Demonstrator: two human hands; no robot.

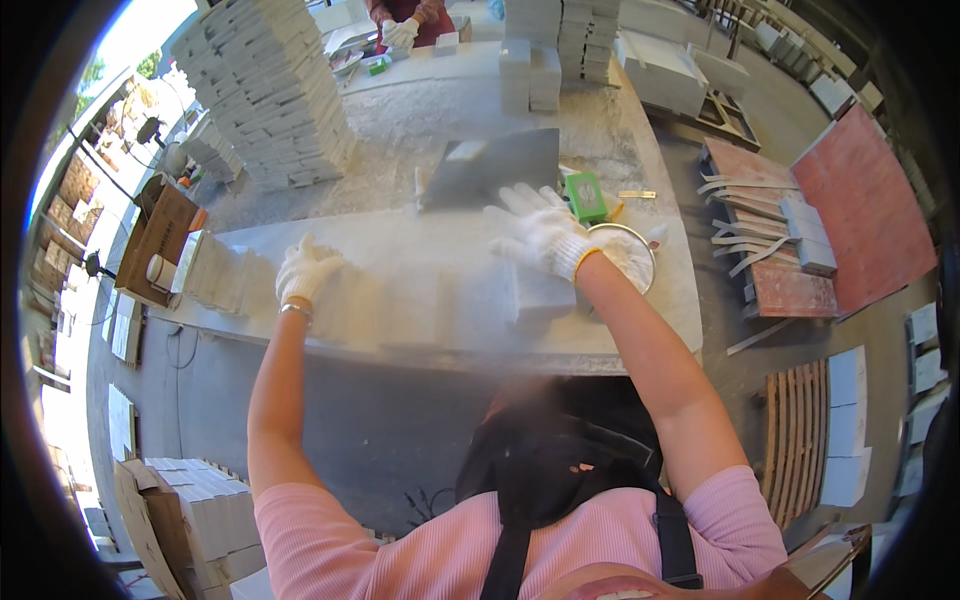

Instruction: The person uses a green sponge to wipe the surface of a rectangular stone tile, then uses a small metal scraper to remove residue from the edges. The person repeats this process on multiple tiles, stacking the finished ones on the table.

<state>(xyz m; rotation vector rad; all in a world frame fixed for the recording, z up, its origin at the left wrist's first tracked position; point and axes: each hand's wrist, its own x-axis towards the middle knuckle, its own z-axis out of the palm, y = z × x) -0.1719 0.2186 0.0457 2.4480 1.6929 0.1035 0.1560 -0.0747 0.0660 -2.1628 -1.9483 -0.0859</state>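
Both my hands wear white knit gloves. My left hand [308,270] is low over the table, at the right end of a row of thin white tiles [215,275] standing on edge. Its fingers look bent, but haze hides whether they grip a tile. My right hand [545,230] has its fingers spread, just above a white block [540,293] near the front edge. Beyond those fingers lies a dark grey flat plate [500,172] with a small pale piece on it. Pale tile shapes on the table between my hands are blurred.
By my right wrist are a green box [586,197] and a round bowl [625,255] of white material. A tall stack of white tiles [265,95] rises at the far left. Across the table stands a co-worker with gloved hands [400,33]. A cardboard box [157,240] sits left.
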